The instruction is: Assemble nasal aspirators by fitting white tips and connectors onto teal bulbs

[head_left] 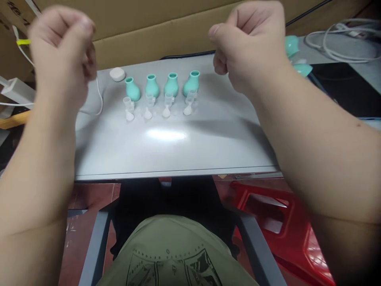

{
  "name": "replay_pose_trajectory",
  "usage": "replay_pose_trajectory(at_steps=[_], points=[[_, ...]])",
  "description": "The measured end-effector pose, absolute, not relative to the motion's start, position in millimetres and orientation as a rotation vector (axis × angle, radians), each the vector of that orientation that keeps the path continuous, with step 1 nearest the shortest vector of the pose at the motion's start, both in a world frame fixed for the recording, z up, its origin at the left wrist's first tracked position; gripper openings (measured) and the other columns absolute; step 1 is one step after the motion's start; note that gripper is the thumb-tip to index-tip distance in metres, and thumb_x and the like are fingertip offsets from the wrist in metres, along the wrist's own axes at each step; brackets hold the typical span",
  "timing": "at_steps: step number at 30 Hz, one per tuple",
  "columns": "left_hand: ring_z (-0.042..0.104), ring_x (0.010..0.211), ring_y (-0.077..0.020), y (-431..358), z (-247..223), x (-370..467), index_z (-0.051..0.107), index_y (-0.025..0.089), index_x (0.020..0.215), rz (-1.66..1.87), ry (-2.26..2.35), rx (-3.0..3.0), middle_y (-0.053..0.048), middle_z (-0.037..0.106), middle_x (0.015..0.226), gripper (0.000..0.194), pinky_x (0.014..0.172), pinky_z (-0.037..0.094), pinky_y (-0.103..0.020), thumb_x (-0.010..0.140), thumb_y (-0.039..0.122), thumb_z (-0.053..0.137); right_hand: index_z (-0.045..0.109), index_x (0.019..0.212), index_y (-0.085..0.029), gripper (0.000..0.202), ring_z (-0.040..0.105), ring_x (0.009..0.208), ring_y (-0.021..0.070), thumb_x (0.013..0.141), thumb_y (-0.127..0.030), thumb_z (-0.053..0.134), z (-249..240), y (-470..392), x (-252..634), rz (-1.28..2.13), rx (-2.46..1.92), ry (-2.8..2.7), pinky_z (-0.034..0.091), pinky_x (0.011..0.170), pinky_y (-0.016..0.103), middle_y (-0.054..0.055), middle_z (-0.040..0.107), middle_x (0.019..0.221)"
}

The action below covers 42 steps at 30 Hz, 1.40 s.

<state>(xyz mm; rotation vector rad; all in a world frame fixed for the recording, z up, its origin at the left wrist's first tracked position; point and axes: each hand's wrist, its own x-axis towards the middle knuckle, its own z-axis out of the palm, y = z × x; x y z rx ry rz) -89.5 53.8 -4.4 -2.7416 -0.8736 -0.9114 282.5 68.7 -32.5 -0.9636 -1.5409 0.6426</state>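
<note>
My left hand (pixel 64 51) is raised at the upper left in a loose fist, thumb over the curled fingers. My right hand (pixel 250 39), also closed, is held up at the upper right. Nothing shows in either fist, and neither touches the table. Between them and lower down, several mint-green rubber bulbs with open necks stand in a row, one of them a bulb (pixel 132 89) at the left end and another a bulb (pixel 191 83) at the right. In front of each lies a small clear plastic fitting (pixel 128 103) with a white piece (pixel 130 115) by it.
The white table (pixel 166 155) meets a cardboard wall (pixel 166 31) at the back. A round white object (pixel 117 74) and a white cable (pixel 100 103) lie at left. More green parts (pixel 291 45), coiled cables (pixel 336 39) and a black panel (pixel 345 85) are at right. A red stool (pixel 285 238) stands below.
</note>
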Motion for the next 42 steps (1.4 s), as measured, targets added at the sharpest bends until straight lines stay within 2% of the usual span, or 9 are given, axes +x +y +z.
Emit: replay_pose_trajectory(at_steps=[2,5,8,16,23,29,35,38,42], points=[[0.04,0.066,-0.0088,41,-25,-85,0.069,0.036,0.116,-1.553,-1.436,-2.756,0.014,0.06,0.069,0.046,0.05,0.035,-0.034,0.116,0.081,0.072,0.039,0.061,-0.026,0.061,0.04,0.043,0.0108,0.098,-0.015,0.086,-37,67,275,0.748,-0.925,-1.528,0.024,0.046,0.033,-0.005,0.034,0.051],[0.05,0.071,-0.0064,38,-40,-78,0.073,0.036,0.118,-1.609,-1.517,-2.751,0.02,0.078,0.082,0.028,0.057,0.046,-0.04,0.119,0.064,0.077,0.044,0.062,-0.026,0.057,0.04,0.045,0.0118,0.094,-0.02,0.091,-43,62,268,0.797,-0.888,-1.543,0.029,0.049,0.032,-0.005,0.042,0.051],[0.051,0.071,-0.0063,42,-43,-74,0.075,0.036,0.116,-1.591,-1.533,-2.777,0.02,0.081,0.086,0.034,0.061,0.048,-0.043,0.116,0.069,0.082,0.047,0.064,-0.025,0.052,0.04,0.045,0.011,0.096,-0.012,0.086,-46,59,267,0.807,-0.883,-1.56,0.031,0.05,0.031,-0.005,0.047,0.052],[0.055,0.081,-0.0077,40,-43,-75,0.079,0.033,0.112,-1.42,-1.527,-2.67,0.013,0.083,0.091,0.056,0.068,0.046,-0.041,0.111,0.089,0.081,0.054,0.06,-0.023,0.044,0.046,0.047,0.0103,0.094,-0.004,0.075,-40,54,274,0.777,-0.923,-1.698,0.028,0.053,0.034,-0.002,0.051,0.052],[0.051,0.081,-0.0072,22,-28,-68,0.081,0.034,0.108,-1.177,-1.596,-2.631,0.015,0.079,0.091,0.041,0.071,0.054,-0.041,0.119,0.073,0.072,0.059,0.065,-0.021,0.038,0.046,0.064,0.0104,0.093,-0.008,0.082,-39,50,277,0.622,-0.964,-1.925,0.032,0.066,0.034,0.001,0.058,0.064],[0.055,0.076,-0.0175,34,-28,-86,0.09,0.034,0.106,-1.077,-1.432,-2.735,0.003,0.086,0.085,0.051,0.068,0.046,-0.05,0.098,0.084,0.085,0.058,0.077,-0.022,0.032,0.047,0.074,0.0156,0.098,-0.023,0.082,-14,22,255,0.385,-0.912,-2.003,0.043,0.077,0.036,0.003,0.059,0.079],[0.047,0.072,-0.0184,21,-18,-92,0.094,0.034,0.103,-1.031,-1.364,-2.794,0.001,0.083,0.078,0.026,0.07,0.044,-0.051,0.089,0.055,0.087,0.076,0.095,-0.02,0.011,0.065,0.111,0.0329,0.1,-0.013,0.07,13,-10,200,0.006,-0.923,-2.662,0.051,0.119,0.052,0.008,0.078,0.096],[0.045,0.066,-0.0173,14,-15,-88,0.091,0.034,0.097,-0.954,-1.391,-2.893,0.002,0.073,0.066,0.021,0.066,0.04,-0.048,0.082,0.046,0.082,0.068,0.082,-0.022,0.022,0.063,0.13,0.0399,0.102,-0.015,0.069,5,-11,178,0.039,-1.05,-2.726,0.049,0.12,0.051,0.013,0.077,0.094],[0.048,0.069,-0.0217,18,-16,-87,0.088,0.033,0.091,-0.833,-1.378,-3.002,0.0,0.069,0.062,0.019,0.074,0.043,-0.051,0.076,0.043,0.081,0.083,0.104,-0.021,0.022,0.059,0.144,0.0427,0.111,-0.021,0.063,-18,-4,171,-0.103,-1.019,-2.75,0.047,0.122,0.056,0.014,0.081,0.107]])
